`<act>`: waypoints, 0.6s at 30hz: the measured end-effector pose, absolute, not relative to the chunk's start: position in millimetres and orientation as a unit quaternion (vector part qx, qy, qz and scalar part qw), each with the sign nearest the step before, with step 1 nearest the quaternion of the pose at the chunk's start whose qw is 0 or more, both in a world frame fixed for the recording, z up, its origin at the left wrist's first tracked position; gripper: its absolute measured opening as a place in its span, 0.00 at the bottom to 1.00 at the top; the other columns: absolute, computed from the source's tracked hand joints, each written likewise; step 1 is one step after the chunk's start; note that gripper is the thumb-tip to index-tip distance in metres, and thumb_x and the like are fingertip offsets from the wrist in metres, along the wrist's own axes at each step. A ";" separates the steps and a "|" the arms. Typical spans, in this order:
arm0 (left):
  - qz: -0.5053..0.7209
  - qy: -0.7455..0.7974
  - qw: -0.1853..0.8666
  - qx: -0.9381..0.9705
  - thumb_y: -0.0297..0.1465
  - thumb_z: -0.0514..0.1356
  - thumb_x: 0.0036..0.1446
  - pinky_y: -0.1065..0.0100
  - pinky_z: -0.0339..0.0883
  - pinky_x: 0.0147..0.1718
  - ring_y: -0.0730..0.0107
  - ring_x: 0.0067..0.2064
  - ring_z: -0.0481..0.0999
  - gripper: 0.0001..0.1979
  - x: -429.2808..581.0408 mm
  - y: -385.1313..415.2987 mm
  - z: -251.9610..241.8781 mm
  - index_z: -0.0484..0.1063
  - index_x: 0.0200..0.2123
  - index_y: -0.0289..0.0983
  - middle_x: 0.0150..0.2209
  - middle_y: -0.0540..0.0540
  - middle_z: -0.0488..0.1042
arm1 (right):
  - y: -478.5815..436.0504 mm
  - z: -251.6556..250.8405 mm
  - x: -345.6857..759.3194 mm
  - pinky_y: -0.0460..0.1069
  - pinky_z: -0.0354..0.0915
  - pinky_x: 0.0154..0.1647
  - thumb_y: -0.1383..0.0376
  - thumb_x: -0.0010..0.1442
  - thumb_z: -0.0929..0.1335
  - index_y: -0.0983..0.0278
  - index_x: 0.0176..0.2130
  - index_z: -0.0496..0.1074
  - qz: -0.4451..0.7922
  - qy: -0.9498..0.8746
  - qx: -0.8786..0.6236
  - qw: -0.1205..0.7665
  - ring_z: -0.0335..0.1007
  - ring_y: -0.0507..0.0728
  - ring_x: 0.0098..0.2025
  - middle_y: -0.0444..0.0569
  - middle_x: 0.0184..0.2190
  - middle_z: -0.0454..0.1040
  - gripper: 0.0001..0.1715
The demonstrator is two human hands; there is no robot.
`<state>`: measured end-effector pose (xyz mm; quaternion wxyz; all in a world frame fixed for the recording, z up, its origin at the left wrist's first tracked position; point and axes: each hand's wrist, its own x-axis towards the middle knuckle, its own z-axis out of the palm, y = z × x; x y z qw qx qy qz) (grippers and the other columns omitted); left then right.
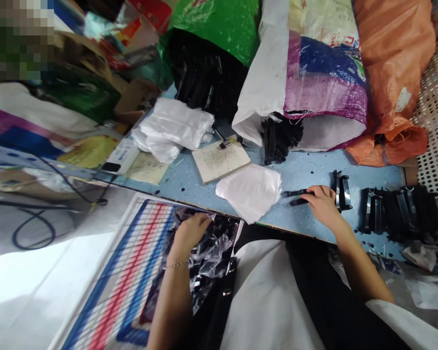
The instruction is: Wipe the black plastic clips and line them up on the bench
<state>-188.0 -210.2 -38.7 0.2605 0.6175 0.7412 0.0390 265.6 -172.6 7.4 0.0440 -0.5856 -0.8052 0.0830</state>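
My right hand (323, 205) pinches a slim black clip-like piece (298, 196) just above the blue tabletop. Right beside its knuckles stand a few more black pieces with shiny metal parts (341, 189). My left hand (191, 234) is below the table's front edge, over a heap of black pieces in clear plastic wrapping (211, 250). Its fingers are curled, and what they hold, if anything, is hidden. Between the hands, a stack of thin clear plastic bags (251, 190) lies at the table edge.
Behind the bags is a worn board (222, 160) with a small dark tool on it. White plastic bags (175, 126) lie left. A woven sack (324, 92) spills black pieces. A black row (390, 211) stands right; a striped bag (131, 272) hangs below.
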 end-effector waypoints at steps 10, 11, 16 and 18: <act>0.268 0.578 0.152 0.756 0.33 0.62 0.61 0.49 0.69 0.50 0.50 0.49 0.73 0.07 -0.6 -153.8 -42.0 0.73 0.38 0.34 0.43 0.35 0.74 | -225.8 -10.4 253.5 0.57 0.67 0.45 0.52 0.65 0.65 0.67 0.53 0.70 0.133 -0.644 -0.735 0.168 0.70 0.66 0.47 0.62 0.47 0.72 0.26; 0.260 0.585 0.164 0.750 0.31 0.62 0.62 0.50 0.69 0.49 0.52 0.47 0.73 0.05 2.6 -154.0 -45.5 0.73 0.36 0.35 0.41 0.36 0.73 | -229.6 -10.9 254.1 0.55 0.67 0.42 0.51 0.64 0.65 0.66 0.52 0.70 0.168 -0.624 -0.750 0.140 0.72 0.65 0.44 0.60 0.45 0.74 0.25; 0.291 0.585 0.297 0.696 0.24 0.57 0.60 0.60 0.71 0.46 0.62 0.42 0.75 0.08 -17.0 -143.9 -48.5 0.73 0.29 0.37 0.38 0.42 0.74 | -224.0 -3.0 253.6 0.51 0.63 0.38 0.57 0.59 0.67 0.62 0.41 0.73 0.318 -0.556 -0.757 0.127 0.73 0.60 0.36 0.51 0.32 0.76 0.13; 0.308 0.583 0.336 0.673 0.25 0.60 0.57 0.63 0.71 0.43 0.65 0.40 0.76 0.07 -25.2 -138.0 -45.2 0.73 0.27 0.37 0.36 0.45 0.74 | -216.3 1.5 245.6 0.51 0.64 0.39 0.58 0.57 0.66 0.61 0.40 0.73 0.416 -0.510 -0.713 0.242 0.71 0.59 0.38 0.50 0.35 0.76 0.12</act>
